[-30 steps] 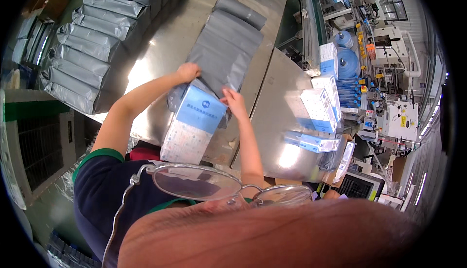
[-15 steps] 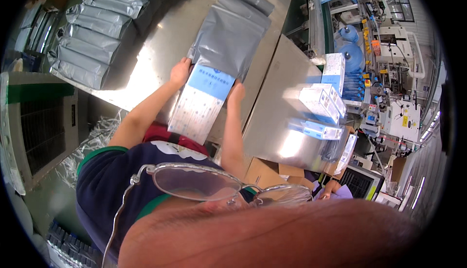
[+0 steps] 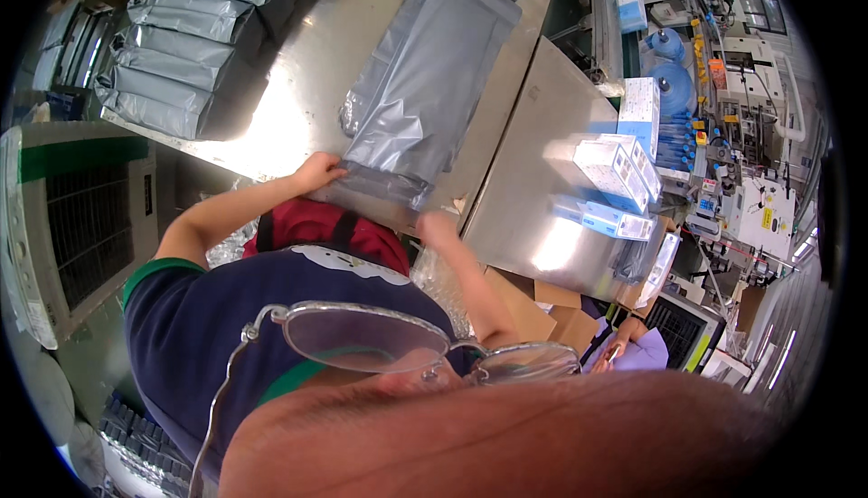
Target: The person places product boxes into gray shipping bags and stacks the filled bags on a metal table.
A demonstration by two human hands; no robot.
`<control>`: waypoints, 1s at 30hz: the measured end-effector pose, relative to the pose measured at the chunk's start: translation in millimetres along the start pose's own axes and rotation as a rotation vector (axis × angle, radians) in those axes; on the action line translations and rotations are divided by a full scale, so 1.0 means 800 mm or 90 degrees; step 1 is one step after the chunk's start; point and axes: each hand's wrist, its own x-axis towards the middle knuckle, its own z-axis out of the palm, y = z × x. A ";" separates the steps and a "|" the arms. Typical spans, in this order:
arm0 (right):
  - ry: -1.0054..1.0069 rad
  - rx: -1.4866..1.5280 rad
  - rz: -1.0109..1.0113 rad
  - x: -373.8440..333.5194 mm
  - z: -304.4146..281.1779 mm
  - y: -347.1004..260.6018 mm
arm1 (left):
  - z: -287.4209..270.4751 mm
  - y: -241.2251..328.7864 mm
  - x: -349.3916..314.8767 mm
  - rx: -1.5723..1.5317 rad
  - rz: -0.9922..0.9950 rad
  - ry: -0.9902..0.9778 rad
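A grey plastic mailer bag [image 3: 425,91] lies flat on the metal table in front of me, with a boxy bulge inside it. Its open end with a dark, thin flap [image 3: 389,183] points toward me. At the near left corner of that flap, my left hand [image 3: 321,171] is closed on the bag's edge. My right hand [image 3: 437,227] is just below the flap's right corner, by the table's near edge. Motion smears its fingers, so whether it grips the plastic cannot be made out. No part of the box shows outside the bag.
Filled grey bags [image 3: 172,69] stand in a row at the far left. On the metal surface to the right are white-and-blue boxes [image 3: 610,173]. Blue rolls [image 3: 671,89] and machinery stand beyond. Cardboard boxes [image 3: 520,308] and a co-worker's hand [image 3: 624,335] are at lower right.
The white-and-blue box has gone fully inside the grey bag. My left hand has moved down and left to the bag's near edge; my right hand has come toward me, off the box's side.
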 end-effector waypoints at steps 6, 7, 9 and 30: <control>0.255 0.449 0.015 0.019 -0.037 -0.084 | 0.015 -0.011 -0.051 -0.280 -0.130 0.013; 0.329 0.521 -0.066 0.040 -0.039 -0.099 | 0.016 -0.006 -0.054 -0.312 -0.109 0.009; 0.388 0.550 -0.186 0.078 -0.043 -0.133 | 0.013 -0.003 -0.052 -0.365 -0.119 -0.020; 0.463 -0.010 -0.283 0.040 -0.059 0.063 | -0.063 0.041 0.053 0.236 0.458 0.092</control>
